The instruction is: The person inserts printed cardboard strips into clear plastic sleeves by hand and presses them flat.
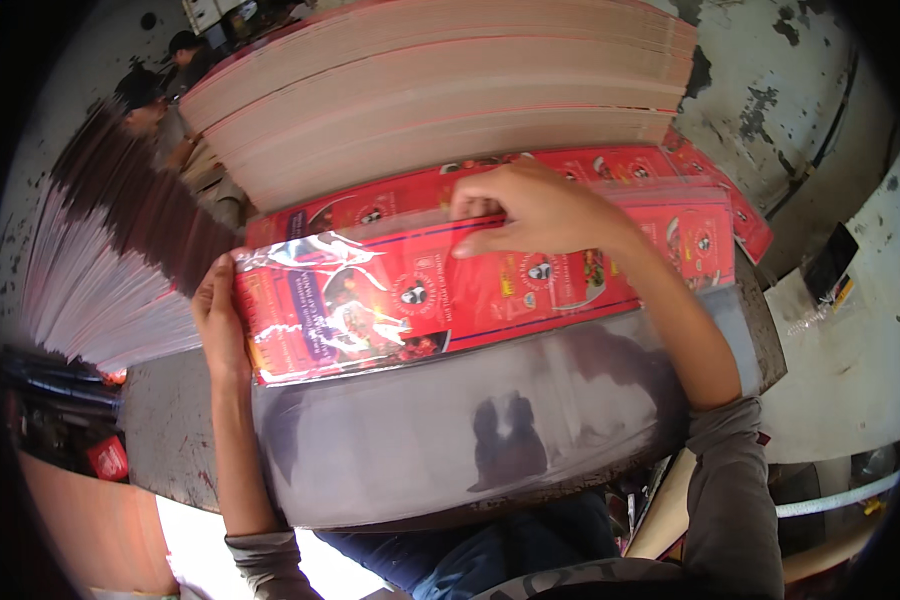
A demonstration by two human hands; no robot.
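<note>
A glossy red printed sheet (pixel 390 300) lies on top of a low pile of the same sheets (pixel 690 240) on a grey worktable (pixel 450 430). My left hand (pixel 220 320) grips the sheet's left edge. My right hand (pixel 540 210) reaches over from the right and pinches the sheet's far edge between thumb and fingers. The sheet's left part is curled up and shines.
A tall stack of pinkish flat sheets (pixel 440 90) stands right behind the red pile. A fanned stack of dark-edged sheets (pixel 110 260) leans at the left. Two other people (pixel 160 90) are at the far left. A stained white wall (pixel 790 100) is at the right.
</note>
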